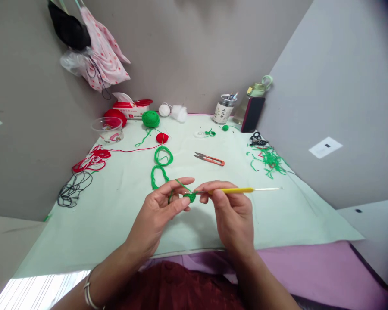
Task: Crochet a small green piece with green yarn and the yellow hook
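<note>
My left hand (161,206) pinches a small green crocheted piece (190,197) between thumb and fingers, with green yarn running over its raised index finger. In my right hand (234,211) is a crochet hook with a yellow handle (237,190), held level between thumb and fingers. The hook's left tip meets the green piece; its other metal end points right. Loops of green yarn (163,156) lie on the table just beyond my left hand, trailing from the green ball (150,119).
Orange-handled snips (210,159) lie mid-table. At the back stand a tissue box (132,111), a pen can (224,111) and a phone (253,114) leaning on a bottle. A plastic tub (108,131) and red yarn (92,160) are left; green scraps (271,161) are right.
</note>
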Demonstrator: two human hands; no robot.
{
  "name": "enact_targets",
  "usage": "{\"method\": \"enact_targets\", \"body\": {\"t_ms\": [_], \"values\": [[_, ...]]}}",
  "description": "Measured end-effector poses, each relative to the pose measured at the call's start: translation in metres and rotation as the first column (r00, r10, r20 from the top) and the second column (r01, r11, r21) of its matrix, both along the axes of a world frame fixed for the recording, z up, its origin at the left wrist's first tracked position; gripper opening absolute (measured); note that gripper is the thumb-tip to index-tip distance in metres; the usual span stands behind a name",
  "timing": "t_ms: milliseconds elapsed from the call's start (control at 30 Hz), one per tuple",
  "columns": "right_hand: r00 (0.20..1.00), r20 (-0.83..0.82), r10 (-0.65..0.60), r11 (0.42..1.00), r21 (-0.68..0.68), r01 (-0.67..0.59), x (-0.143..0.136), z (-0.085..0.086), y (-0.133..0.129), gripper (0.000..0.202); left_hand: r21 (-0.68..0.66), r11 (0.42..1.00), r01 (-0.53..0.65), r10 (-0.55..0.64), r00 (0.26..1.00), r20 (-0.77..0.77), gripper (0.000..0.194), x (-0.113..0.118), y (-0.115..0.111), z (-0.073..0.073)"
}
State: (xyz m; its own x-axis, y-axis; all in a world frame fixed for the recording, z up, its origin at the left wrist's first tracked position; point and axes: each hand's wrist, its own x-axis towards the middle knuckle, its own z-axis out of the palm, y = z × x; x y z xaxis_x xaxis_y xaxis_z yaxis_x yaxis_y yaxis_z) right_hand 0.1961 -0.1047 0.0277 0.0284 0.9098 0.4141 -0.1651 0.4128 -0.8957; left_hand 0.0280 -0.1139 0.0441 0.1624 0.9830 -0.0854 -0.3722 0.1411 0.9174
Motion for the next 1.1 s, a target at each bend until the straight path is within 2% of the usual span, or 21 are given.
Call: {"method": "enact_targets", "body": {"t_ms": [133, 233, 367, 467, 567, 633, 767, 867, 933, 1000, 1067, 1100], "values": [[0.995, -0.067, 0.067, 0.997, -0.035, -0.07, 0.002, 0.001, 0.001, 0.021, 0.021, 1.0, -0.02, 0.021, 0.998, -0.052, 0.029, -0.006, 0.001, -0.003], [0.999, 0.036, 0.014, 1.0, 0.013, -0.015, 0.002, 0.005, -0.003, 0.022, 0.056, 0.998, -0.029, 0.035, 0.993, -0.117, 0.03, -0.009, 0.001, -0.004], [0.953, 0.278, -0.124, 0.966, 0.254, 0.051, 0.001, 0.009, -0.011, 0.021, 0.107, 0.991, -0.085, 0.106, 0.972, -0.209, 0.029, -0.007, 0.0, -0.004], [0.895, 0.371, -0.248, 0.877, 0.478, 0.045, -0.001, 0.008, -0.012, 0.023, 0.126, 0.982, -0.139, 0.166, 0.958, -0.233, 0.029, -0.004, -0.003, -0.002], [0.856, 0.391, -0.337, 0.806, 0.591, 0.048, -0.003, 0.007, -0.012, 0.024, 0.14, 0.974, -0.178, 0.207, 0.95, -0.235, 0.03, -0.001, -0.004, -0.001], [0.868, 0.381, -0.317, 0.821, 0.569, 0.05, -0.003, 0.007, -0.011, 0.024, 0.155, 0.968, -0.199, 0.234, 0.939, -0.252, 0.03, 0.0, -0.004, 0.0], [0.931, 0.311, -0.189, 0.911, 0.41, 0.048, 0.0, 0.008, -0.01, 0.023, 0.213, 0.956, -0.203, 0.26, 0.92, -0.292, 0.027, -0.002, -0.004, 0.003], [0.928, 0.324, -0.182, 0.91, 0.412, 0.035, 0.001, 0.005, -0.009, 0.025, 0.249, 0.943, -0.219, 0.287, 0.915, -0.283, 0.025, 0.0, -0.005, 0.004], [0.876, 0.4, -0.271, 0.863, 0.504, 0.037, 0.0, 0.0, -0.01, 0.026, 0.217, 0.947, -0.239, 0.291, 0.923, -0.252, 0.028, 0.002, -0.005, 0.004], [0.788, 0.47, -0.397, 0.793, 0.609, 0.036, -0.001, -0.005, -0.01, 0.029, 0.112, 0.971, -0.209, 0.225, 0.961, -0.159, 0.038, 0.005, -0.005, 0.004], [0.746, 0.468, -0.474, 0.742, 0.669, 0.052, -0.002, -0.007, -0.01, 0.033, -0.044, 0.995, -0.09, 0.09, 0.996, -0.009, 0.045, 0.005, -0.003, 0.006], [0.761, 0.445, -0.472, 0.742, 0.667, 0.071, -0.003, -0.007, -0.01, 0.034, -0.113, 0.993, -0.023, 0.03, 0.997, 0.068, 0.046, 0.004, -0.002, 0.007]]}}
